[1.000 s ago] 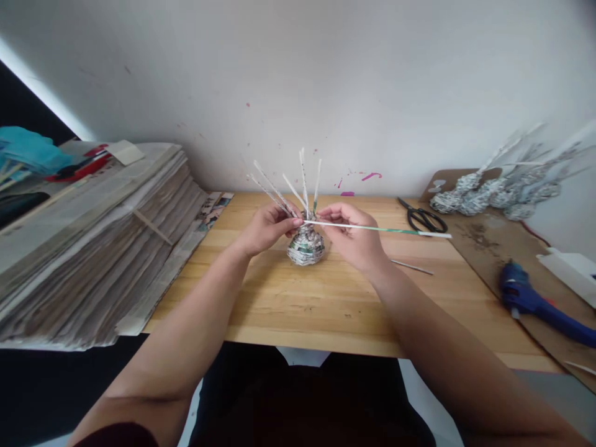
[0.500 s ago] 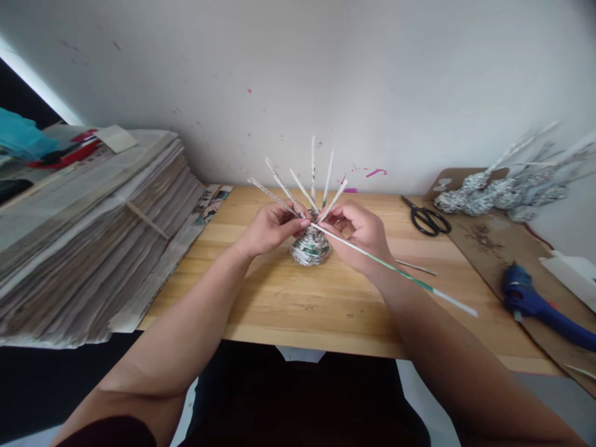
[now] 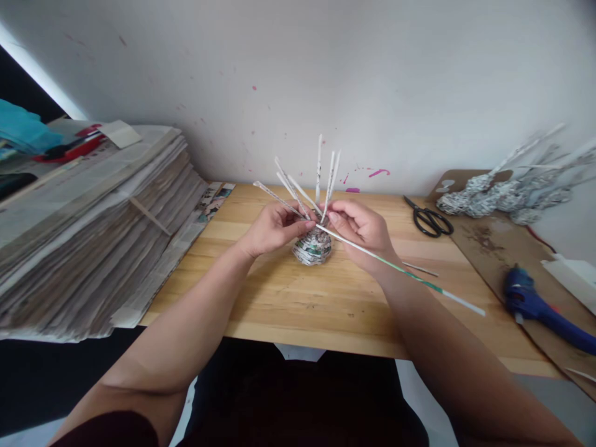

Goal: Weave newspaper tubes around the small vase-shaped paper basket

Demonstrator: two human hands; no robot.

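Note:
A small woven ball of rolled newspaper [image 3: 313,247] stands on the wooden table [image 3: 326,304], with several paper sticks [image 3: 319,174] rising from its top. My left hand [image 3: 272,228] is closed, pinching the sticks at the ball's upper left. My right hand [image 3: 361,226] is closed on a long paper tube with a green stripe [image 3: 410,277], which runs from the ball's top down to the right over my forearm.
A tall stack of newspapers [image 3: 88,223] fills the left side. Black scissors [image 3: 428,218] lie at the back right. A brown board [image 3: 507,248] carries finished woven pieces [image 3: 503,195] and a blue glue gun [image 3: 540,307]. A thin stick [image 3: 421,269] lies on the table.
The long green-striped tube swung from pointing right, level, to slanting down to the right across my forearm. The upright sticks shifted slightly. Both hands stayed at the ball.

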